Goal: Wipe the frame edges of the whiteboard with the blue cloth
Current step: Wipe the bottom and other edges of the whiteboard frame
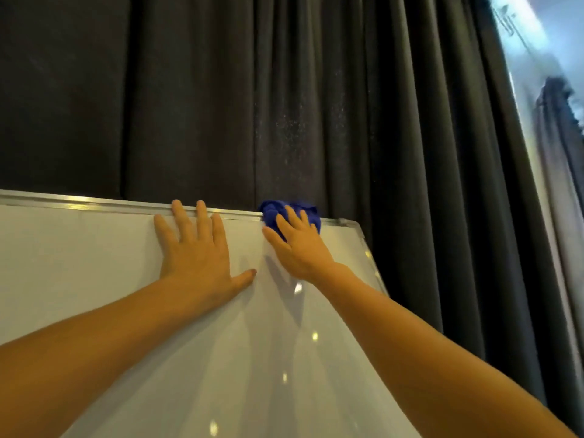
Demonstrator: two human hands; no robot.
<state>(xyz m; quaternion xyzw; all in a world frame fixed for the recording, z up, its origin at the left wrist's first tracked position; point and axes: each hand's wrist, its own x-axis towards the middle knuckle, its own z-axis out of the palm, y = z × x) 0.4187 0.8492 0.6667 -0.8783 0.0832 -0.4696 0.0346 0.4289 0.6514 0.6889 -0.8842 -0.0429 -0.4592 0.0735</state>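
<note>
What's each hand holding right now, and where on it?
The right hand presses the bunched blue cloth from its near side, fingers spread over it, against the top frame edge. The left hand holds nothing; it lies flat on the whiteboard.

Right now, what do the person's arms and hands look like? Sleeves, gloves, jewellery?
Both arms are bare as far as the head view shows: no sleeves in frame. The left hand and right hand wear no gloves, and no rings, watch or bracelets show on fingers or wrists. Nails look short and unpainted, though the picture is soft. No markings or tattoos are visible on either forearm.
</note>
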